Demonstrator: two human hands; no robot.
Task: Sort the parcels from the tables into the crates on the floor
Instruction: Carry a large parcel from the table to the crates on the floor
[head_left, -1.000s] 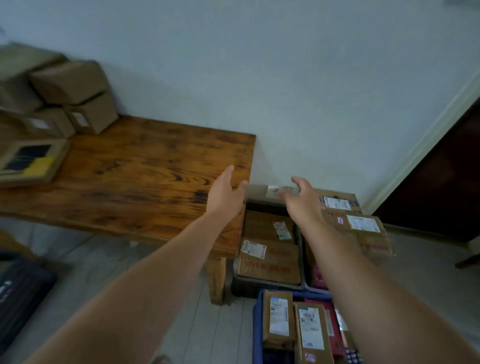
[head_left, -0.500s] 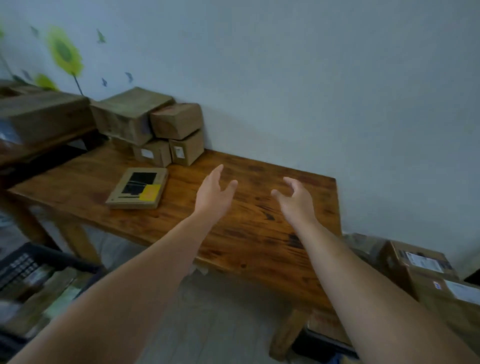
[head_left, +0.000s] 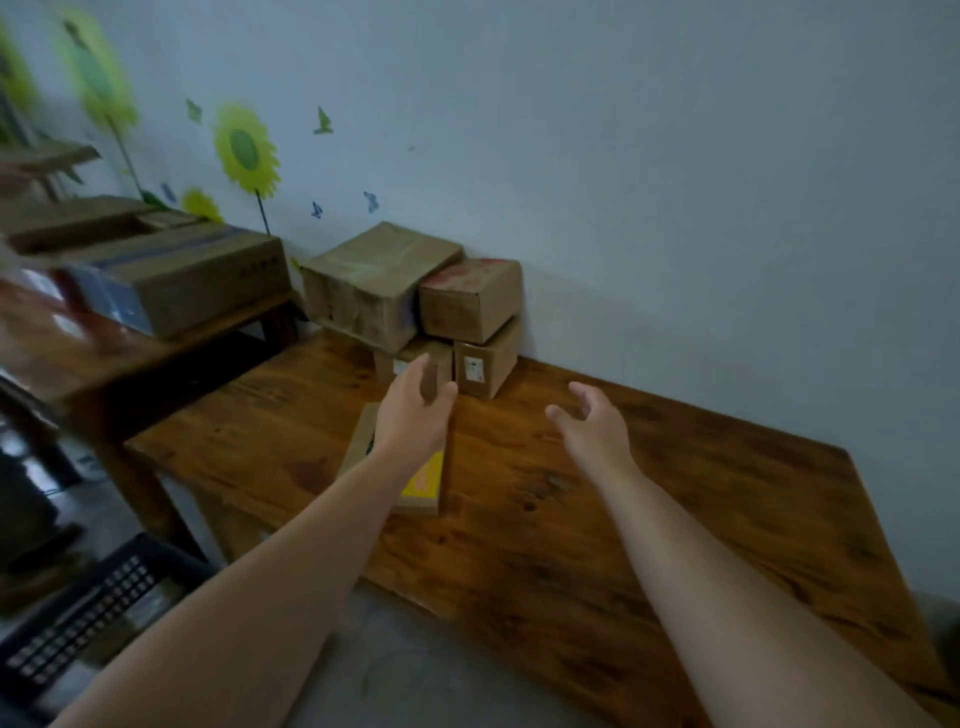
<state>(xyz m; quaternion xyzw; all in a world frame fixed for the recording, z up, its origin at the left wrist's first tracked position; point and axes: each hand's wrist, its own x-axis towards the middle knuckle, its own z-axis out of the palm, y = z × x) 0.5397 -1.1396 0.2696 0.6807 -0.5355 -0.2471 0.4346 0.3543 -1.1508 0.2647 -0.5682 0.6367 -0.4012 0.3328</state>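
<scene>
Both my arms reach out over a wooden table (head_left: 649, 493). My left hand (head_left: 415, 415) hovers open above a flat parcel with a yellow patch (head_left: 423, 483) and hides most of it. My right hand (head_left: 592, 428) is open with loosely spread fingers above bare wood, holding nothing. Against the wall stands a stack of brown cardboard parcels: a large crumpled one (head_left: 371, 283), a box with red marks (head_left: 470, 299), and two small labelled boxes below (head_left: 485, 358). A dark crate (head_left: 88, 603) is on the floor at lower left.
A second, higher wooden table (head_left: 171, 338) at left carries long cardboard boxes (head_left: 192, 280), blurred by motion. Sunflower and butterfly stickers decorate the wall (head_left: 675, 182). Grey floor shows below the table's front edge.
My view has swung left, away from the filled crates by the table's right end. Both hands have moved toward the parcels on the table; the left one is now over the flat parcel.
</scene>
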